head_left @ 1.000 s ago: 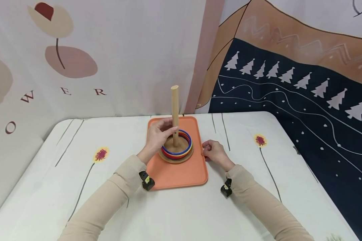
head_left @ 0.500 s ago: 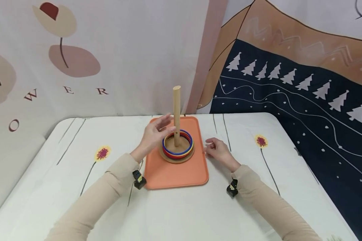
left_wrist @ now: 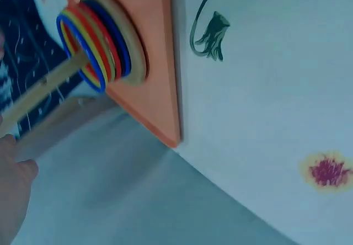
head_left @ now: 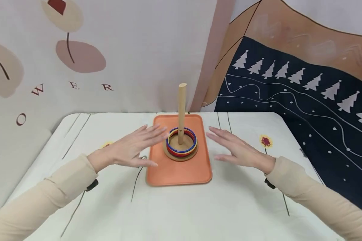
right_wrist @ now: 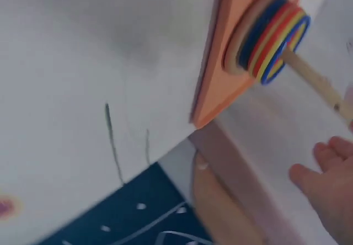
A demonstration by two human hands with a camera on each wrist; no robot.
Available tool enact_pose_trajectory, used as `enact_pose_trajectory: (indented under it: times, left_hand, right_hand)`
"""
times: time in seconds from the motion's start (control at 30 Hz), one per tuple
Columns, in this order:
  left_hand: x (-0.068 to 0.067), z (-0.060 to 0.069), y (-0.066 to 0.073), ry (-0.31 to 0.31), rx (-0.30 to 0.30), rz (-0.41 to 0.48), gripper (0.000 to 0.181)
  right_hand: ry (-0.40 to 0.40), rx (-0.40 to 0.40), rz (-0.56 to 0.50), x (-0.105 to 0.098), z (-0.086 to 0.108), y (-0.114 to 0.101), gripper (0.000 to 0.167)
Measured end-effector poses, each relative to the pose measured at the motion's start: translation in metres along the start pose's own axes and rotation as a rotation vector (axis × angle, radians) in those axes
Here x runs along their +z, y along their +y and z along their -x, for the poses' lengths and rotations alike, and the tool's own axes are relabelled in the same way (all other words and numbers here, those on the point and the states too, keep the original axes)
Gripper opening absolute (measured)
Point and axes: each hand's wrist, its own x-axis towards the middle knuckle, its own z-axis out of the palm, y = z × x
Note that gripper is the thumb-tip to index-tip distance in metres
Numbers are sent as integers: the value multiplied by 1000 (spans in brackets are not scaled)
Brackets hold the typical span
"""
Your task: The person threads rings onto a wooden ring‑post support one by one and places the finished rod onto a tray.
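Note:
A wooden peg (head_left: 182, 110) stands upright on a round wooden base (head_left: 181, 158), and several blue, red and yellow rings (head_left: 181, 153) lie stacked around its foot. The wrist views show the stack from the side, with a blue ring (left_wrist: 62, 23) on top. Under the base lies an orange tray (head_left: 178, 174). To the left of the stack my left hand (head_left: 131, 146) spreads its straight fingers over the tray's left edge and holds nothing. My right hand (head_left: 239, 150), also with straight fingers and nothing in it, hovers just right of the tray.
The tray rests on a table with a white flower-printed cloth (head_left: 181, 214). Behind the table hangs a pale printed curtain (head_left: 144, 60); a dark tree-patterned cloth (head_left: 289, 97) hangs at the right.
My left hand has drawn back left from the peg, and its fingers have straightened. My right hand has come away from the tray's right edge and opened out. The rings stay stacked.

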Motion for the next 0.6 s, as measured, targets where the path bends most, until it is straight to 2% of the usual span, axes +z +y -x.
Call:
enact_pose_trajectory:
  times: [0.13,0.23,0.3,0.47,0.6]
  left_hand:
    - [7,-5,12,-51,162,-101,87]
    - [17,-8,16,-61,255,-125,85]
    - [24,-10,17,-71,296,-135,84]
    - [39,-14,11,-101,347,-153,83]
    - [47,-17,2,-127,340,-165,81]
  right_hand:
    - [-106,-236,188,0,5,-8,78]
    - [-138,-384,325,7,6,-9,80]
    - [-137,-456,391,13,6,-9,82]
    - [-135,-529,463,26,2,-7,87]
    - [-147,-518,471,32,-2,-1,84]
